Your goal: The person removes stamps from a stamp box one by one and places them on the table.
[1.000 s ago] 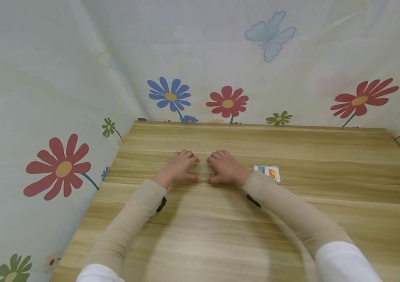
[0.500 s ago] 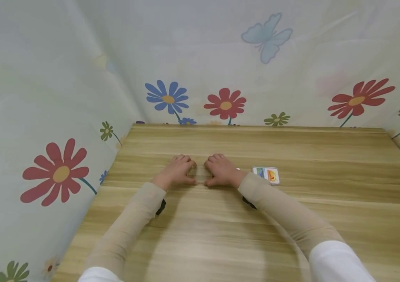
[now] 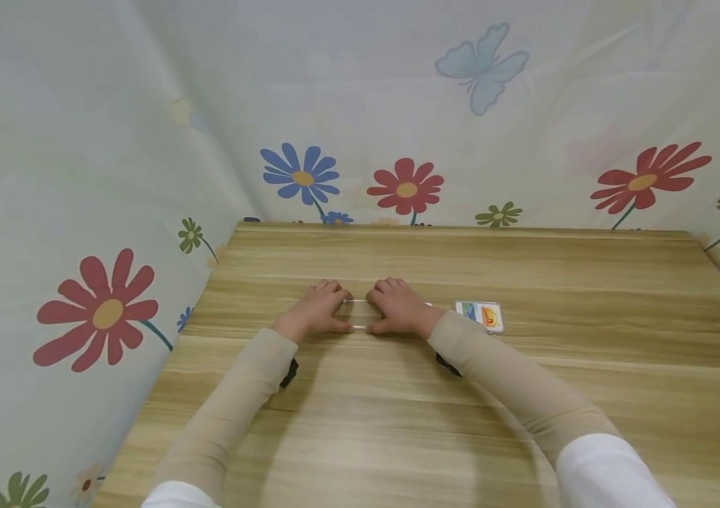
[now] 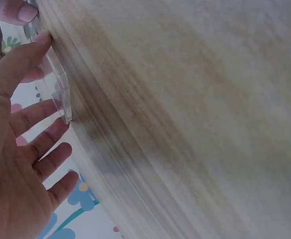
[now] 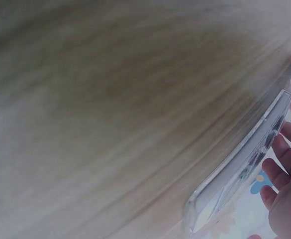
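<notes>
On the wooden table, a clear flat plastic case (image 3: 358,315) lies between my two hands, most of it covered by fingers. My left hand (image 3: 317,309) pinches its left end, thumb on the near edge and fingers on the far edge; the left wrist view shows the clear case (image 4: 63,92) at those fingertips. My right hand (image 3: 400,308) grips the other end the same way. Just right of that hand is a clear card case (image 3: 490,316) with colourful pictures, partly behind the sleeve. The right wrist view has a clear case with white inside (image 5: 240,159) beside the right fingers.
The wood-grain table (image 3: 589,296) reaches back to a white curtain (image 3: 360,106) printed with flowers and a butterfly. Another stretch of curtain runs along the left edge. A small white edge (image 3: 428,304) shows beside the right wrist.
Both hands keep their places on the clear case, apart from a slight shift along with the head view. The case's near and far edges now show as brighter lines between the hands.
</notes>
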Tool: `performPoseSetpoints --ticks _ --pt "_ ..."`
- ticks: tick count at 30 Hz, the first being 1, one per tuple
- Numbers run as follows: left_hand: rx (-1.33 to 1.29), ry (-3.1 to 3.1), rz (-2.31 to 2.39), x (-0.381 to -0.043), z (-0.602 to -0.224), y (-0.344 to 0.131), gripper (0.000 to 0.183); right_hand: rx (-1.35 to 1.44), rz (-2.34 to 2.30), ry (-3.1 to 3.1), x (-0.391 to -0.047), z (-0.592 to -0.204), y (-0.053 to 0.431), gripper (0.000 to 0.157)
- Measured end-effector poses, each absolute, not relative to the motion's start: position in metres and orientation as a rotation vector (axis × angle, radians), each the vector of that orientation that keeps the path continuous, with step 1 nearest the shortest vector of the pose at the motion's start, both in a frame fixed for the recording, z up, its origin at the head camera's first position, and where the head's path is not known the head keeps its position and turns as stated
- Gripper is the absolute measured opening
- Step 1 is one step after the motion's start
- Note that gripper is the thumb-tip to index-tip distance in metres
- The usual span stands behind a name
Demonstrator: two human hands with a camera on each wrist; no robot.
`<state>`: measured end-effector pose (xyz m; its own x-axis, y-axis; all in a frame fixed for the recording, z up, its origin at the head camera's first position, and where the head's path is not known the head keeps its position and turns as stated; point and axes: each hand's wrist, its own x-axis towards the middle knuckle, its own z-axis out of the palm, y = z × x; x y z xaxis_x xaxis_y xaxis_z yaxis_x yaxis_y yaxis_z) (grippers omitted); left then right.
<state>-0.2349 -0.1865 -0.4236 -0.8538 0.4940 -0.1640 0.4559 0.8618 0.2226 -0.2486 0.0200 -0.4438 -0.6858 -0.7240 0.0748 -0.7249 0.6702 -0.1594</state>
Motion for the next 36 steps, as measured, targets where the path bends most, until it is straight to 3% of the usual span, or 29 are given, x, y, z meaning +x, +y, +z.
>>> performPoseSetpoints --ticks 36 --pt "0.823 2.815 0.246 -0.230 -0.420 -0.161 0.074 1.183 0.286 -2.990 -0.247 -0.436 0.045 0.084"
